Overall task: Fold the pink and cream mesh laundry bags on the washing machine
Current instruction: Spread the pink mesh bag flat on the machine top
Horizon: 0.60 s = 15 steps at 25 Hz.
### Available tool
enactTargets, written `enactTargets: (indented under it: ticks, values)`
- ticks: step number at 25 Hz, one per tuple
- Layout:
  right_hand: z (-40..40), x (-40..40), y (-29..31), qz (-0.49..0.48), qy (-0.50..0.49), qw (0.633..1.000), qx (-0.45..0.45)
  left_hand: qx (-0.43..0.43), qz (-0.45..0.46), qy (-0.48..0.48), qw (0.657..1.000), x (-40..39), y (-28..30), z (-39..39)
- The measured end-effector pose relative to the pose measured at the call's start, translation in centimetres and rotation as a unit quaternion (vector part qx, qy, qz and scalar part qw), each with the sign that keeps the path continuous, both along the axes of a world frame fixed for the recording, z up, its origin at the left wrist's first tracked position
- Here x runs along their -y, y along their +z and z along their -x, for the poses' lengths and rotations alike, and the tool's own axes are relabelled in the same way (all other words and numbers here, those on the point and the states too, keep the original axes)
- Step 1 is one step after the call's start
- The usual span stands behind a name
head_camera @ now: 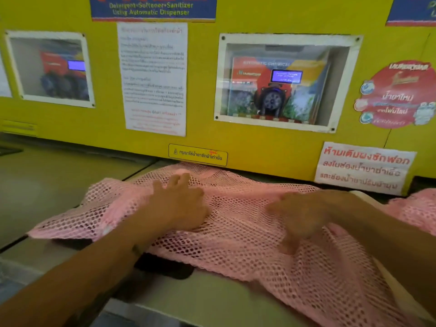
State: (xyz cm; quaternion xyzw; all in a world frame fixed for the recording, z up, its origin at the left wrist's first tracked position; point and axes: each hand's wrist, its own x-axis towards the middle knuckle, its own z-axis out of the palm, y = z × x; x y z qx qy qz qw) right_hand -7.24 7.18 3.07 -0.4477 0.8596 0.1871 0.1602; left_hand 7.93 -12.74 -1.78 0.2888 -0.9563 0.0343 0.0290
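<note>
Pink mesh bag [236, 232] lies below yellow panel [203, 90].

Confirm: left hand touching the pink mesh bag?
Touching. Head view shows the left hand lying palm-down, fingers spread, flat on the pink mesh bag.

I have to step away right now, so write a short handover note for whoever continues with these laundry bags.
Left hand: open, flat on the pink mesh bag.
Right hand: open, blurred, on the same bag.
The bag lies spread and rumpled over the washing machine top. A cream edge peeks out beneath it at the right.
Done: no finished fold visible.
Left: fold both bags.
</note>
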Motion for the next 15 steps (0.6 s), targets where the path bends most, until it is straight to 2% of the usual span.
enactTargets:
  ticks: [2, 4, 6, 7, 8, 10, 11, 13, 15]
  values:
    - [-0.6, 0.6, 0.7, 0.09, 0.036, 0.995, -0.038, -0.113, 0.045, -0.035, 0.992, 0.3, 0.8, -1.3]
    - [-3.1, 2.1, 0.3, 0.18, 0.113, 0.977, 0.018, -0.211, 0.042, -0.095, 0.972, 0.8, 1.7, -3.0]
    - [-5.7, 3.6, -0.9, 0.156, 0.169, 0.968, 0.103, -0.193, -0.006, -0.133, 0.972, 1.2, 2.4, -5.1]
    - [-6.6, 4.1, -1.5, 0.12, 0.181, 0.97, 0.112, -0.159, -0.056, -0.14, 0.976, 1.3, 2.7, -6.2]
    - [-7.2, 4.5, -2.0, 0.099, 0.185, 0.973, 0.099, -0.109, -0.104, -0.133, 0.98, 1.4, 2.8, -7.2]
    - [-7.7, 5.0, -2.6, 0.116, 0.182, 0.975, 0.045, -0.01, -0.149, -0.091, 0.985, 1.3, 2.5, -8.5]
    - [-8.1, 5.2, -2.8, 0.139, 0.191, 0.971, 0.022, 0.003, -0.152, -0.081, 0.985, 1.3, 2.1, -8.8]
    - [-9.0, 5.2, -2.9, 0.183, 0.234, 0.955, -0.003, -0.037, -0.154, -0.092, 0.983, 1.3, 2.0, -9.2]
    - [-9.6, 5.1, -2.4, 0.193, 0.274, 0.941, 0.044, -0.042, -0.138, -0.093, 0.985, 1.2, 3.0, -9.5]
